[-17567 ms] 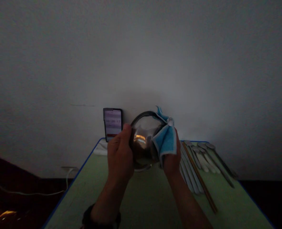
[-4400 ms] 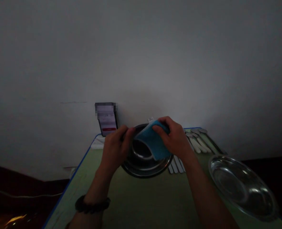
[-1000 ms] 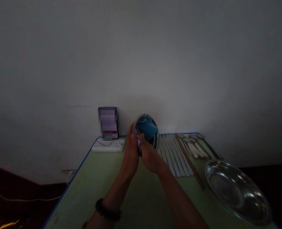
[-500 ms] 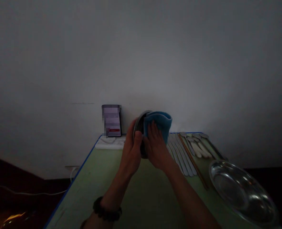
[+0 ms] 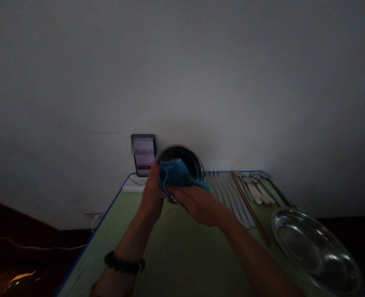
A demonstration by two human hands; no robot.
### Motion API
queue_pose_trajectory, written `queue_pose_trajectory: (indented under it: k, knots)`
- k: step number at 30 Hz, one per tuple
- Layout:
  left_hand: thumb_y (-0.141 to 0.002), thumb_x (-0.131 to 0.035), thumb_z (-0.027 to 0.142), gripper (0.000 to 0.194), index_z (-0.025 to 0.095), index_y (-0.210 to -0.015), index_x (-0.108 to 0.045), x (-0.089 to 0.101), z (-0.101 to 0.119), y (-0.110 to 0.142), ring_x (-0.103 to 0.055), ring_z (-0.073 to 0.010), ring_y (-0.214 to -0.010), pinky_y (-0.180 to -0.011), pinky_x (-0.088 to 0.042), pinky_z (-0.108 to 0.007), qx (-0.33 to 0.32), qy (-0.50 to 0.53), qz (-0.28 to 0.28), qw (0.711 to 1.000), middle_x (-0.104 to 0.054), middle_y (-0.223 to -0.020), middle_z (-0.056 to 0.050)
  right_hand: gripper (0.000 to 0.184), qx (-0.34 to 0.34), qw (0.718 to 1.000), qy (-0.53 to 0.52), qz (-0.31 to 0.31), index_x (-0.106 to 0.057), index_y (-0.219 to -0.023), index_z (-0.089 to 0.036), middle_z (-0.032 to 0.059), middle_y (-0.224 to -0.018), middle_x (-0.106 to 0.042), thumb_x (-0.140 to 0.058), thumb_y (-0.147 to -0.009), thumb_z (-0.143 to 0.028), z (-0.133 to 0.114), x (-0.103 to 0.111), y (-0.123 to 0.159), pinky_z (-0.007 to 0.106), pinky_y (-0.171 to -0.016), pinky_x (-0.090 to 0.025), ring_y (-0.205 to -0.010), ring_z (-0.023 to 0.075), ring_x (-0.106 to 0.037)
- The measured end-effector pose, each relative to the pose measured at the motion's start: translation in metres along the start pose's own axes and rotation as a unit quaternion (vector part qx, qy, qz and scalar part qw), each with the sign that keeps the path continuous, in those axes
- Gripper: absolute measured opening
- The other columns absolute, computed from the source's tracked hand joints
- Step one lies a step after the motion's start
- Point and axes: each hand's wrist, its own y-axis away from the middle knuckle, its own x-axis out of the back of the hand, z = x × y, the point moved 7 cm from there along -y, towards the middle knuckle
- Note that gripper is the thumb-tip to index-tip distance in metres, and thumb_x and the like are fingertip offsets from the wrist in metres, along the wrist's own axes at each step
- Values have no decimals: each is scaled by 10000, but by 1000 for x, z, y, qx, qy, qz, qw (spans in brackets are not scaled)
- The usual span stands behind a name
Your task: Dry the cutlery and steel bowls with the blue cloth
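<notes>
A round metal bowl (image 5: pixel 195 159) is held up above the table, its open side facing me. My left hand (image 5: pixel 152 192) grips its left rim, thumb on the near side. Inside the bowl, a blue cloth (image 5: pixel 174 172) is bunched, with one end sticking out to the right over the rim. My right hand (image 5: pixel 197 202) holds the cloth against the lower part of the bowl; its fingertips are hidden by the cloth and bowl. A dark beaded bracelet (image 5: pixel 124 264) circles my left wrist.
Right of the bowl, several pale-handled utensils (image 5: pixel 232 198), brown chopsticks (image 5: pixel 250 208) and several spoons (image 5: pixel 256 189) lie on the green table (image 5: pixel 182 255). A large metal basin (image 5: pixel 315 247) sits at the right edge. A phone (image 5: pixel 143 156) leans against the wall (image 5: pixel 182 74).
The bowl has turned from edge-on to face me. My right hand has moved down with the cloth, which now lies inside the bowl. My left hand has shifted left.
</notes>
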Motion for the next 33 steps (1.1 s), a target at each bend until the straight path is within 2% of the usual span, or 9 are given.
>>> queue_pose_trajectory:
  k: [7, 10, 14, 18, 21, 25, 29, 31, 33]
  knots:
    - [-846, -404, 572, 489, 179, -1008, -648, 1, 0, -1, -642, -242, -956, -788, -536, -351, 120, 100, 17, 988, -717, -945, -68, 479, 8, 982, 189, -2, -424, -1317, -179, 79, -1303, -523, -483, -864, -321, 1, 16, 24, 443, -1111, -162, -1252, 208, -410]
    - [-847, -369, 586, 528, 162, -995, -645, 6, 0, -4, -647, -254, -932, -766, -534, -359, 139, 76, -3, 987, -716, -937, -87, 392, 45, 967, 246, 41, -481, -1264, -211, 66, -1246, -568, -473, -874, -238, 3, 21, 28, 433, -1078, -227, -1205, 197, -448]
    - [-829, -357, 615, 578, 139, -1019, -624, 10, -4, -2, -631, -286, -947, -783, -504, -392, 170, -35, -57, 983, -700, -962, -114, 176, 94, 956, 257, 107, -634, -962, -210, 38, -898, -676, -486, -869, -197, 2, 29, 31, 389, -927, -368, -908, 181, -571]
    - [-861, -389, 515, 458, 185, -1154, -510, 8, 25, 2, -529, -238, -1095, -879, -421, -344, -3, -218, -89, 972, -581, -1179, -97, 173, 41, 988, 125, 85, -615, -936, -183, 37, -860, -653, -513, -862, -302, 5, 40, 33, 289, -758, -435, -838, 158, -574]
    - [-870, -369, 467, 357, 177, -940, -567, -1, 43, 7, -566, -193, -887, -763, -429, -281, -122, -306, -154, 931, -619, -939, -53, 196, -62, 994, 14, 86, -621, -914, -201, 7, -828, -649, -514, -853, -353, 20, 48, 37, 249, -688, -432, -777, 144, -585]
    - [-831, -411, 473, 407, 174, -566, -487, 0, 43, 6, -472, -133, -546, -521, -349, -225, -120, -387, -203, 891, -481, -540, 24, 278, -150, 960, -105, 211, -617, -847, -193, -14, -724, -612, -461, -863, -423, 42, 65, 45, 236, -629, -414, -686, 136, -553]
    - [-839, -371, 488, 452, 172, -539, -492, 4, 41, 2, -441, -122, -491, -473, -290, -215, -104, -436, -162, 879, -449, -485, 32, 319, -188, 873, -137, 428, -592, -825, -182, -42, -602, -511, -453, -855, -468, 41, 89, 67, 221, -509, -359, -532, 100, -445]
    - [-833, -384, 482, 441, 178, -524, -469, 3, 41, 2, -441, -123, -480, -468, -281, -214, -112, -462, -135, 869, -442, -463, 34, 331, -199, 858, -90, 465, -605, -867, -182, -38, -588, -511, -445, -859, -472, 26, 90, 73, 227, -491, -356, -525, 106, -455]
    - [-834, -376, 479, 430, 183, -536, -466, -2, 41, 3, -447, -127, -476, -465, -284, -215, -116, -462, -120, 871, -457, -461, 31, 356, -201, 882, -21, 425, -610, -990, -187, 7, -688, -601, -397, -887, -452, 8, 77, 67, 254, -552, -417, -634, 144, -555]
